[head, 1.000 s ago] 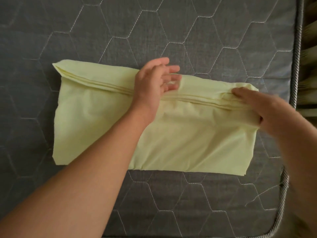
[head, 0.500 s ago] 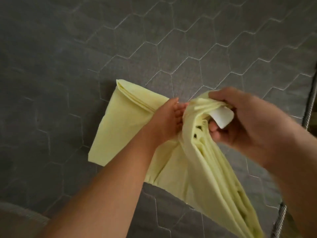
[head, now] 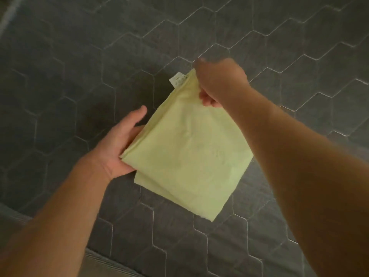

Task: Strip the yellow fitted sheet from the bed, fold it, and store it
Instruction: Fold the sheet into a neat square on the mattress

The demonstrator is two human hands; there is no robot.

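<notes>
Yellow sheet point(head: 187, 148) now folded smaller

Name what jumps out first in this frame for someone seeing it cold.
The folded yellow sheet dominates mid-frame, held over the grey hexagon-quilted mattress. The right hand grips its far top corner, beside a white label. The left hand supports the near left edge, its fingers tucked underneath.
</notes>
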